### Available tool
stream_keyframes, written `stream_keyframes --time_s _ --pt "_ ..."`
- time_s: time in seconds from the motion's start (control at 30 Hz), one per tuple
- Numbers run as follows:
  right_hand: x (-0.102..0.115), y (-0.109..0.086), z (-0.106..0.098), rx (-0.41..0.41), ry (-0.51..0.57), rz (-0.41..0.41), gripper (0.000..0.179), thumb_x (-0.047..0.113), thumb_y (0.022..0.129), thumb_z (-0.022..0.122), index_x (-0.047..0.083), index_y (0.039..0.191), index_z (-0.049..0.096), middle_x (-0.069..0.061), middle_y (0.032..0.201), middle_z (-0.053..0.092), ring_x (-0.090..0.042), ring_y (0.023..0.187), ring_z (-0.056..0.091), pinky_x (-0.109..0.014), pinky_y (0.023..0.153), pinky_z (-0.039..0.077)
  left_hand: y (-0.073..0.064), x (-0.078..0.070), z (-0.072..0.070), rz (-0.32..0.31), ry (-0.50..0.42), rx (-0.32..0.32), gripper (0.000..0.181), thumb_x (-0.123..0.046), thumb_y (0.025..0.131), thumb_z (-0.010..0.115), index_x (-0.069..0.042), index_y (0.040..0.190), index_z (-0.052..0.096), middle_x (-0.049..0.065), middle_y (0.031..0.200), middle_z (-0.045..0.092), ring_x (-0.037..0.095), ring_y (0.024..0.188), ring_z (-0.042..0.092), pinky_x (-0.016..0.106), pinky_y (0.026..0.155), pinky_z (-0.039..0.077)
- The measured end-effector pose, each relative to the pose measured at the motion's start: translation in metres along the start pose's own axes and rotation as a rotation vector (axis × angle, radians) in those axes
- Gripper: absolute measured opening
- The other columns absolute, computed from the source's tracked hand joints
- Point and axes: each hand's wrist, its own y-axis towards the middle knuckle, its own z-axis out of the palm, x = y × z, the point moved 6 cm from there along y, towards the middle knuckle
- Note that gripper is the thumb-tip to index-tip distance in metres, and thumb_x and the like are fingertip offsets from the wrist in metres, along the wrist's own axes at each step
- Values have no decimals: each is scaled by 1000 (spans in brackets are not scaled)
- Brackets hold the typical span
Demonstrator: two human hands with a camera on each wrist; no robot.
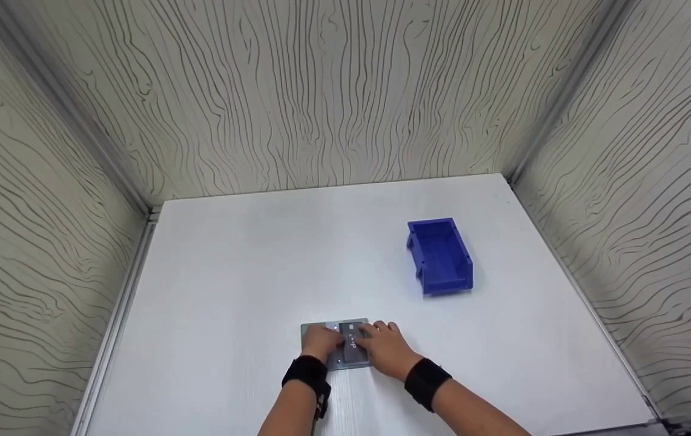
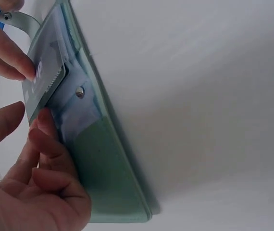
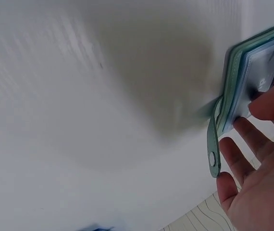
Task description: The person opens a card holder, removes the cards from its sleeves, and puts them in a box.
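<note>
A light green card holder (image 2: 105,168) lies spread open on the white table, with clear plastic sleeves and a silver snap (image 2: 80,92). A dark grey card (image 1: 355,351) with white lettering lies over its right side. My left hand (image 1: 320,340) is at the card's inner edge, thumb and curled fingers on either side of it; their exact contact is partly hidden. My right hand (image 1: 389,349) holds the outer edge of the card holder, its thumb on the card face and index fingertip at the sleeves' edge. A strap (image 3: 215,144) with a snap sticks out beside the right fingers.
A blue plastic bin (image 1: 440,254) stands farther back on the right of the white table (image 1: 248,260). Wood-grain panels (image 1: 321,91) enclose the back and both sides. Black bands (image 1: 427,383) circle both wrists.
</note>
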Motion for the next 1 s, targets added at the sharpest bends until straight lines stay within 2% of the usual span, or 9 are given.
stream_keyframes --time_s 0.13,0.23,0.5,0.8,1.0 --pt "1 0 -1 15 5 -3 37 9 90 55 22 122 68 -5 131 59 -27 111 55 -43 85 41 -1 0 1 -13 -22 1 13 -10 71 72 3 73 69 4 66 61 16 60 49 25 54 42" --pt "3 0 -3 25 8 -13 39 8 90 55 23 124 67 -5 132 58 -28 112 54 -43 85 41 0 0 1 -1 -33 -18 14 -9 71 71 4 74 68 5 66 61 16 61 49 26 55 44" --pt "2 1 -5 23 -3 -22 40 8 89 57 24 124 66 -5 131 59 -29 112 55 -44 85 41 3 4 0 22 -29 -53 12 -11 72 70 -4 64 64 4 64 58 18 60 49 28 56 44" --pt "0 -2 -3 22 -23 -21 42 11 87 62 25 126 65 -3 133 58 -28 110 55 -43 83 41 4 6 -1 39 -90 -46 7 -3 75 69 3 77 71 10 75 68 21 70 60 32 64 51" --pt "-2 -4 -4 3 -39 -27 40 12 87 61 24 125 66 -3 131 59 -28 109 55 -42 82 41 4 4 -12 51 -52 -38 13 -5 75 67 3 83 72 13 81 70 23 74 62 34 67 52"
